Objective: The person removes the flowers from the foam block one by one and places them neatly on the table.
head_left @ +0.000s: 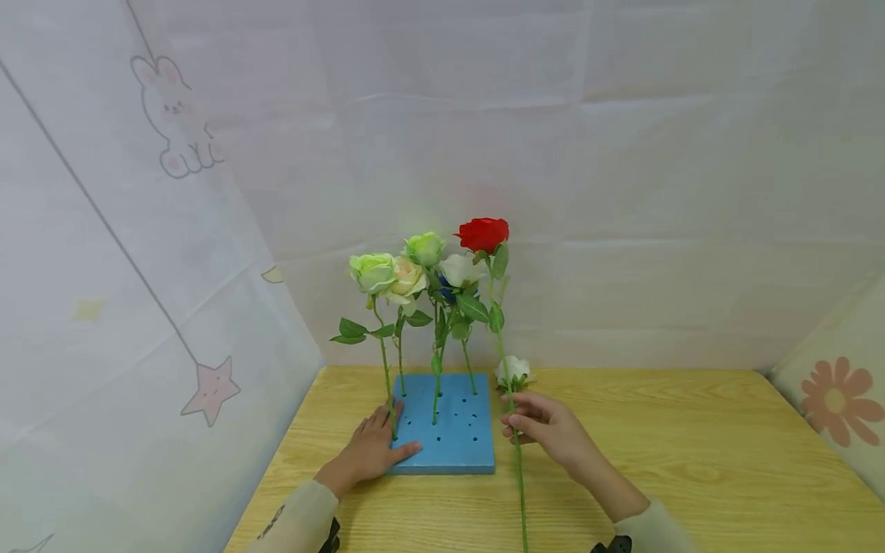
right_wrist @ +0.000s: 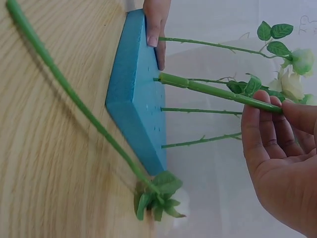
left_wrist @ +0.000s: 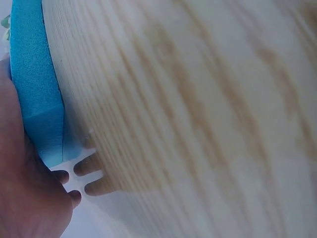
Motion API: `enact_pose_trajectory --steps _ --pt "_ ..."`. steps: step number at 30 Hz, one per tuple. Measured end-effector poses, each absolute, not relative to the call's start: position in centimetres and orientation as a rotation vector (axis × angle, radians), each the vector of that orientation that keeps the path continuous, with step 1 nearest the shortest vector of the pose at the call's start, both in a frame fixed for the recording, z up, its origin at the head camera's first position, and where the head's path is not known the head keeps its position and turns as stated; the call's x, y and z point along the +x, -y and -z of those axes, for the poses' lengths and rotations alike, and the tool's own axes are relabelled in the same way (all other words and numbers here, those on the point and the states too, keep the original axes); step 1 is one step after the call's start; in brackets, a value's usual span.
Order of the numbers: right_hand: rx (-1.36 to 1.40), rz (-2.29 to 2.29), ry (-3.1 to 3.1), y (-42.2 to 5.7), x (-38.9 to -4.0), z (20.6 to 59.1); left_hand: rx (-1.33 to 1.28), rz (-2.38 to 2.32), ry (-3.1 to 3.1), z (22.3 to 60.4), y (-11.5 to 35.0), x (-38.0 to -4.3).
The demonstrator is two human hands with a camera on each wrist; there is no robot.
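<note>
A blue foam block (head_left: 449, 456) with small holes lies on the table, several artificial roses standing in it. My left hand (head_left: 369, 445) rests on its left edge, fingers spread and thumb on top. The right hand (head_left: 556, 434) pinches the green stem (right_wrist: 218, 92) of a red rose (head_left: 483, 234), to the right of the block. Its bloom is raised above the others, and the stem's lower end appears near the block in the right wrist view. On the table beside the block lies a white rose (head_left: 513, 370), its stem (right_wrist: 81, 104) stretching along the wood.
Standing in the block are light green roses (head_left: 374, 273), a cream rose (head_left: 408, 278), a white rose (head_left: 460, 270) and a blue bloom (head_left: 448, 290) partly hidden. The wooden table (head_left: 664, 453) extends to the right. Pale printed cloth (head_left: 622, 192) hangs behind and at both sides.
</note>
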State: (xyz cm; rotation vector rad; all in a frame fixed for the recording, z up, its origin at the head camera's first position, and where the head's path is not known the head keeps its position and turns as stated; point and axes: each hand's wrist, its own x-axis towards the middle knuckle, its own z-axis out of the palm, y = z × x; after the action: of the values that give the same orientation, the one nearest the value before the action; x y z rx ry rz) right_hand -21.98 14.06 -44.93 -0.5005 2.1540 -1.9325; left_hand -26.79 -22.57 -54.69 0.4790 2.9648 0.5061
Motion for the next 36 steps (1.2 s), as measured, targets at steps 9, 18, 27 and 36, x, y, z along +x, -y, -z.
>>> enact_pose_trajectory --steps 9,18,27,36 --pt "-0.470 1.914 -2.157 -16.4 -20.8 45.8 0.481 -0.454 -2.982 55.0 22.6 -26.8" --pt "-0.416 1.900 -2.135 -17.7 -20.0 46.9 0.477 -0.411 -2.996 55.1 22.7 -26.9" --pt "-0.391 1.897 -2.091 -18.3 -19.1 47.5 0.502 -0.466 -2.999 55.4 22.8 -27.0" --pt "-0.344 1.903 -2.040 -18.9 -18.0 48.8 0.507 -0.492 -2.997 55.4 22.9 -27.2"
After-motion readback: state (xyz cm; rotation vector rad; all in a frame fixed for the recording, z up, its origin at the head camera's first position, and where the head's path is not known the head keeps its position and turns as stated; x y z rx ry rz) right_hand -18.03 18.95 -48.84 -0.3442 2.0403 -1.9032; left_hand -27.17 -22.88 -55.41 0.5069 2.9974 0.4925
